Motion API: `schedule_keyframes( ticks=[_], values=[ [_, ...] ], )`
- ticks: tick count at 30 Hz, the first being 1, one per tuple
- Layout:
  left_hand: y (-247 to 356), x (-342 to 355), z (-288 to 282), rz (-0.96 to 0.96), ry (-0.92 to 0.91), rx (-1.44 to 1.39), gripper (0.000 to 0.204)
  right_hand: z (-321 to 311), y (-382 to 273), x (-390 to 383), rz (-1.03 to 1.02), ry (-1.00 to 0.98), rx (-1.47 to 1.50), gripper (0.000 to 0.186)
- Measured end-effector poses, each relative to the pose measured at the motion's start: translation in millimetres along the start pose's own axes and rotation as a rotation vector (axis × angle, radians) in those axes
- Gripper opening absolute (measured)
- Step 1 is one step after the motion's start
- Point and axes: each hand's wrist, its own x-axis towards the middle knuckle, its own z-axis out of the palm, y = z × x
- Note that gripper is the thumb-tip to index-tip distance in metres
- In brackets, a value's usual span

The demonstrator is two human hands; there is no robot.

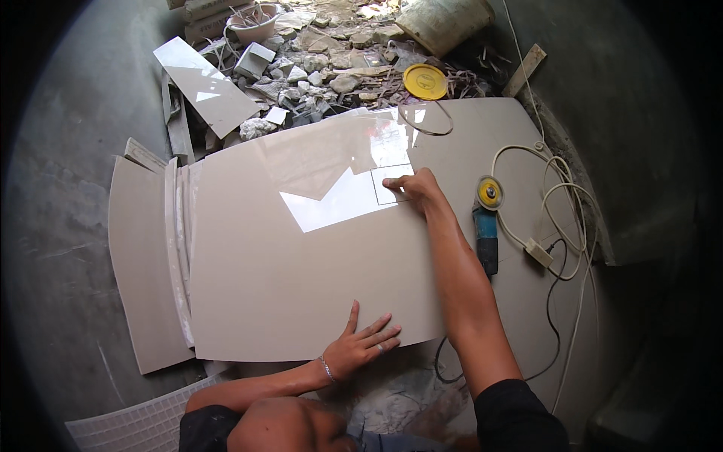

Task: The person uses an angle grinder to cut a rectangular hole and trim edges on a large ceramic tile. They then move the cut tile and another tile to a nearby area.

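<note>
- One large beige tile [301, 286] lies beneath both hands.
- Right grip [419, 187]: a fingertip touches the tile inside one dark-outlined square [388, 196]; the other fingers curl, and I cannot tell whether they hold anything.
- Left grip [360, 349]: fingers spread wide, holding nothing, laid by the tile's near edge.
- Right of the right forearm: one angle grinder [485, 226], one socket block [538, 253].
- Beyond the tile: one yellow lid [425, 81].

From the person's head, the left fisheye looks down and forward, close above the beige slab [301, 294]; its wide, upright view runs from the forearms [465, 282] along the lower edge to rubble [345, 83] near the top, darkening at the sides.
</note>
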Motion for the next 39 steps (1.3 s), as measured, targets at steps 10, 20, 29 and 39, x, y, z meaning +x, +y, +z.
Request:
schedule_keyframes(
  ticks=[10, 20, 29, 39],
  values=[
    [-5, -1, 10, -0.003, -0.013, -0.006, 0.048, -25, 25, 35, -0.195, 0.047, -0.069, 0.065],
    [-18, -12, 38, -0.028, -0.084, 0.022, 0.042, -68, 24, 2, -0.104, 0.158, 0.482, 0.045],
    [-32, -22, 66, -0.024, -0.074, -0.07, 0.04, -5, -45, -8, -0.002, -0.478, 0.177, 0.035],
    [-31, -22, 73, -0.044, -0.094, -0.035, 0.037, 182, -176, 124, -0.082, -0.352, 0.409, 0.044]
  ],
)
